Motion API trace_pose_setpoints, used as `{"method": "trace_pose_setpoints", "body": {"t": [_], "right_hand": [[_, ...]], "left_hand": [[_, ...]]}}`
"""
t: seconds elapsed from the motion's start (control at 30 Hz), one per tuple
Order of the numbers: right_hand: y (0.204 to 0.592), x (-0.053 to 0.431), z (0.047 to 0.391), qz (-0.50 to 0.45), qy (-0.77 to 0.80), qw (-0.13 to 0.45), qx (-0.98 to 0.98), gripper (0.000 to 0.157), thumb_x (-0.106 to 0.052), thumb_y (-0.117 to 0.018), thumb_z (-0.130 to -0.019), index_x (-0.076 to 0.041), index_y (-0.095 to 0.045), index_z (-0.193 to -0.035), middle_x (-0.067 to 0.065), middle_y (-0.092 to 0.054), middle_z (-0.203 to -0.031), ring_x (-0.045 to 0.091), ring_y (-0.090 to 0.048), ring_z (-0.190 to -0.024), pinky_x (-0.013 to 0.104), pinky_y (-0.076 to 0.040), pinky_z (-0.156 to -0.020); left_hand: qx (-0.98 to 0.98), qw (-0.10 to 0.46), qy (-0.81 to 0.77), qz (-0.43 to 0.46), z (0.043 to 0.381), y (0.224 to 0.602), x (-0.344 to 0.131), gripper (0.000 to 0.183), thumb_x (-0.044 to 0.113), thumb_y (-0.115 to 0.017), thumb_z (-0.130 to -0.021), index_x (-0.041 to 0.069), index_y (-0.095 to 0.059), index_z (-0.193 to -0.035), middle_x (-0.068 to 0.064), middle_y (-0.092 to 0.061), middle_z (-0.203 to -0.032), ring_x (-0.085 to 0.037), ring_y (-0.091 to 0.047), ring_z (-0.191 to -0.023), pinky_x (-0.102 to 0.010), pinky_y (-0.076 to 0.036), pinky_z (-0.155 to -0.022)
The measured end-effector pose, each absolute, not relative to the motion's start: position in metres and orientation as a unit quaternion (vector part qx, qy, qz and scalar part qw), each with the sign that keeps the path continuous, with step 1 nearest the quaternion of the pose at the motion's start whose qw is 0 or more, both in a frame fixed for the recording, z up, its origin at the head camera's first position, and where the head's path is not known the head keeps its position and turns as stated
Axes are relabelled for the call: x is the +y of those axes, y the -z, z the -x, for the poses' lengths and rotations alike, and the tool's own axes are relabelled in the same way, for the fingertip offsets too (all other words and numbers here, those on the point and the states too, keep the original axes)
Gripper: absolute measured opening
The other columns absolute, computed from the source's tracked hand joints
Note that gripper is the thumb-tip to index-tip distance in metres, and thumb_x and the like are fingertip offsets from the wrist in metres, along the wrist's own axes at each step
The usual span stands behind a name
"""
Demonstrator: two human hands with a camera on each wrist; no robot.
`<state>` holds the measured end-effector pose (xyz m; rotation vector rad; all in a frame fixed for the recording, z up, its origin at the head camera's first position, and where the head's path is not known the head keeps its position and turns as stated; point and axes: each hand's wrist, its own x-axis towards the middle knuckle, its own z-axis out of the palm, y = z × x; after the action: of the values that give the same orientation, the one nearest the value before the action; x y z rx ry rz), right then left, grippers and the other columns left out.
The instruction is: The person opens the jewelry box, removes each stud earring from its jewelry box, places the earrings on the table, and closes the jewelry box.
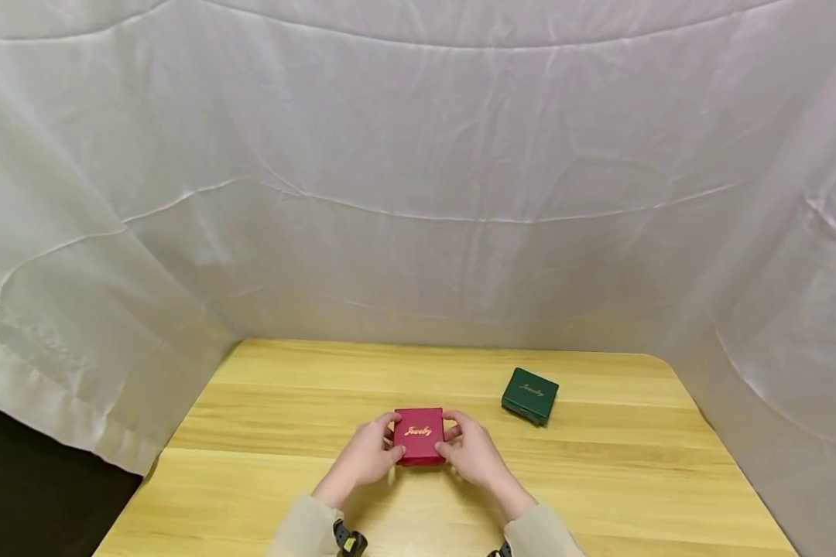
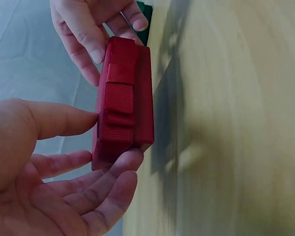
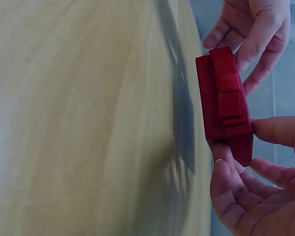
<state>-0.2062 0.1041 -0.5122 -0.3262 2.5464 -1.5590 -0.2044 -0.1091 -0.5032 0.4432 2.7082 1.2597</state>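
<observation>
"Jewelry" is written in gold script across the top of the red jewelry box (image 1: 419, 438); the same word (fainter, and slanting) runs across the top of the green jewelry box (image 1: 530, 395).

The first box (image 1: 419, 431) is between the left grip (image 1: 372, 452) and the right grip (image 1: 470, 450), just above the surface (image 1: 251, 472), about midway from left to right. The second box (image 1: 531, 396) lies on the surface, behind and to the right of the first box and the right grip, apart from both. A curtain (image 1: 432, 155) hangs behind the surface and along its left and right sides.
</observation>
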Motion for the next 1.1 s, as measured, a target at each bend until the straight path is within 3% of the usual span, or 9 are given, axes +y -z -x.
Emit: {"method": "trace_pose_setpoints", "body": {"t": [0.37,0.63,1.1], "right_hand": [[0.521,0.114,0.187,0.108,0.541,0.093,0.829,0.053,-0.001,-0.070,-0.087,0.007,-0.048,-0.135,0.011,-0.061,-0.094,0.021,-0.062,-0.068,0.031,-0.053,-0.046],[0.524,0.116,0.180,0.123,0.531,0.079,0.835,0.053,-0.002,-0.072,-0.084,0.009,-0.049,-0.131,0.010,-0.063,-0.092,0.017,-0.063,-0.073,0.026,-0.054,-0.059],[0.529,0.114,0.174,0.130,0.504,0.070,0.851,0.050,-0.005,-0.073,-0.085,0.009,-0.051,-0.128,0.008,-0.063,-0.091,0.014,-0.062,-0.072,0.025,-0.053,-0.063]], "left_hand": [[0.871,0.085,-0.457,-0.158,0.184,0.508,-0.107,0.056,0.003,-0.072,-0.084,-0.009,-0.049,-0.134,-0.012,-0.064,-0.098,-0.016,-0.062,-0.080,-0.027,-0.054,-0.068],[0.875,0.085,-0.447,-0.164,0.177,0.512,-0.107,0.056,0.002,-0.068,-0.083,-0.008,-0.049,-0.134,-0.011,-0.064,-0.099,-0.016,-0.062,-0.081,-0.027,-0.053,-0.071],[0.873,0.081,-0.451,-0.167,0.172,0.519,-0.110,0.057,0.000,-0.068,-0.083,-0.009,-0.048,-0.136,-0.011,-0.064,-0.100,-0.014,-0.060,-0.080,-0.027,-0.053,-0.070]]}}
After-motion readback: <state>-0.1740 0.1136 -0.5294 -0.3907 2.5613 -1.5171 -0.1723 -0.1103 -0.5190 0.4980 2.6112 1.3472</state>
